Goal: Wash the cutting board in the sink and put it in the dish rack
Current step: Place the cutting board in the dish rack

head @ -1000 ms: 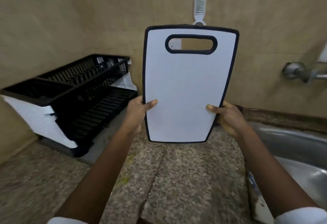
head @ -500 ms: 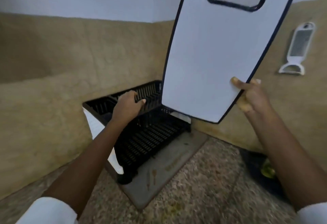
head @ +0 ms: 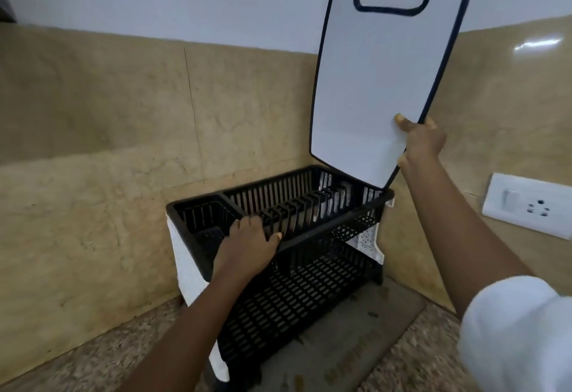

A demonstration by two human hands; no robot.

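The cutting board [head: 374, 88], a smooth white rounded rectangle with a dark rim and an oval handle slot, is pinched at its lower right edge by the right hand [head: 421, 144]. Its long axis is held nearly upright, slot end up. Its lower end is just above the black slatted plastic dish rack [head: 309, 286], whose front top rail is gripped by the left hand [head: 247, 247]. Speckled stone surface [head: 93, 367] is seen below both hands.
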